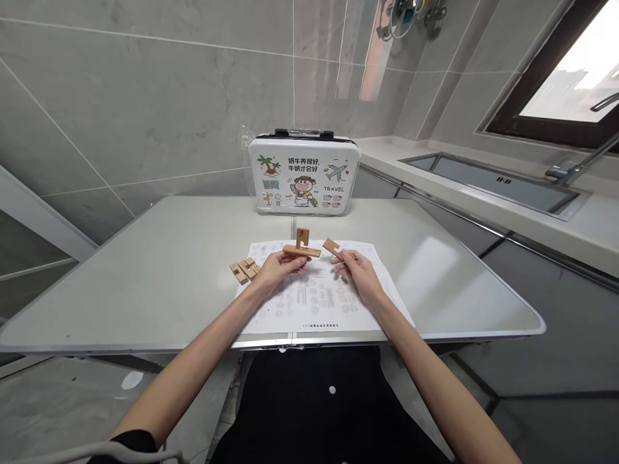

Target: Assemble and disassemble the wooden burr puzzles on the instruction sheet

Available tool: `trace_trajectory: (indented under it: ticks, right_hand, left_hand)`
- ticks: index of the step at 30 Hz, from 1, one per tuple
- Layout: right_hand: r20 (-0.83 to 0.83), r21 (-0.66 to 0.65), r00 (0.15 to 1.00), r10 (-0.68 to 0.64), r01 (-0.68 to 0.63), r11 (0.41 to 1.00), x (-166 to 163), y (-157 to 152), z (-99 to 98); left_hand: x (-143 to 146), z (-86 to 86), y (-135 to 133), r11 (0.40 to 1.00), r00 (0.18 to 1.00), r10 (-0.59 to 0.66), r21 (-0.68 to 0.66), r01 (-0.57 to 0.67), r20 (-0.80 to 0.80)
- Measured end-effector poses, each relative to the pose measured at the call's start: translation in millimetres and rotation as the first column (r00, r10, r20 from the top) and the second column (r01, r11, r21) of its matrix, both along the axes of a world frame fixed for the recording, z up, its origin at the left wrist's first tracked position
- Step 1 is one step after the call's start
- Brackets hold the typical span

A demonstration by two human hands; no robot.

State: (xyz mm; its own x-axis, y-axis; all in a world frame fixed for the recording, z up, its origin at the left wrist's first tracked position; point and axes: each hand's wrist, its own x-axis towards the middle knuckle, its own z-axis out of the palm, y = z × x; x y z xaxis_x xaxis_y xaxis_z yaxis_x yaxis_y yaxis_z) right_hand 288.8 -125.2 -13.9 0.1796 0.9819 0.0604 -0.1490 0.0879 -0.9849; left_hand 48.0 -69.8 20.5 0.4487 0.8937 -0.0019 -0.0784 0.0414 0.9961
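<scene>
My left hand (280,269) is closed on two joined wooden puzzle pieces: a flat bar (309,252) lying level, and a notched piece (302,236) with a dark mark standing upright on it. In my right hand (356,267) a single notched wooden piece (331,246) is pinched, tilted, a short way to the right of the joined pair and apart from it. Both hands are above a printed instruction sheet (316,319) covered with small diagrams. Beside my left wrist, several more wooden pieces (240,273) lie together, partly hidden by the wrist.
The sheet lies on a white folding table (159,270). At the table's back stands a white cartoon-printed case (305,177) with a black handle, wrapped in clear plastic. On the right are a counter (527,209) with a sink (483,187) and tap, and a window.
</scene>
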Motion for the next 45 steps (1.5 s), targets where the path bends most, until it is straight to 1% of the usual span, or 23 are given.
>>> trace_trajectory:
  ticks: [1,3,5,9,12,14,17,20,27,30,34,37,40,45]
  right_hand:
    - [-0.117,-0.022,0.992,0.050,-0.053,0.998,1,0,1.5]
    - [-0.326,-0.040,0.935,0.138,-0.159,0.986,3,-1,4.4]
    - [-0.418,-0.037,0.887,0.195,-0.231,0.972,5,-2,7.1]
    - [-0.450,-0.037,0.850,0.274,-0.324,0.945,7,-6,12.2]
    - [-0.468,-0.014,0.820,0.329,-0.379,0.925,5,-8,16.1]
    - [-0.487,0.017,0.786,0.381,-0.428,0.904,4,-9,17.6]
    - [-0.511,0.032,0.737,0.442,-0.497,0.867,0,-9,17.1]
    - [-0.531,0.009,0.723,0.442,-0.517,0.856,-7,-9,14.8]
    - [-0.583,-0.027,0.687,0.433,-0.549,0.835,-28,-10,16.5]
    - [-0.632,-0.065,0.672,0.386,-0.542,0.838,-35,-9,19.3]
    - [-0.729,-0.068,0.604,0.322,-0.532,0.844,-41,-8,22.5]
    - [-0.775,-0.077,0.567,0.280,-0.524,0.848,-45,-10,25.2]
    - [-0.801,-0.067,0.535,0.268,-0.525,0.848,-49,-13,28.1]
    - [-0.822,-0.051,0.518,0.238,-0.482,0.874,-58,-19,34.1]
  left_hand:
    - [0,-0.3,0,1.000,1.000,0.008,0.002,-0.008,-0.005]
    - [0,-1.4,0,0.999,0.999,0.034,0.011,-0.034,-0.017]
    - [1,-2.7,1,0.997,0.997,0.068,0.028,-0.067,-0.029]
    - [1,-2.7,0,0.991,0.993,0.109,0.078,-0.105,-0.044]
    - [1,-1.8,-3,0.990,0.994,0.093,0.116,-0.085,-0.064]
    - [2,-1.9,-3,0.989,0.994,0.073,0.136,-0.062,-0.080]
    - [3,-2.6,-4,0.981,0.986,0.083,0.187,-0.055,-0.144]
    - [5,-2.9,-5,0.972,0.977,0.109,0.225,-0.067,-0.184]
    - [4,-6.6,-5,0.951,0.977,0.158,0.287,-0.112,-0.143]
    - [4,-7.5,-4,0.949,0.977,0.173,0.285,-0.132,-0.123]
    - [4,-5.9,-3,0.945,0.972,0.206,0.279,-0.168,-0.112]
    - [4,-4.5,-3,0.951,0.978,0.195,0.259,-0.169,-0.078]
    - [3,-4.4,-2,0.953,0.979,0.188,0.254,-0.163,-0.078]
    - [4,-5.7,-1,0.966,0.986,0.159,0.215,-0.145,-0.052]
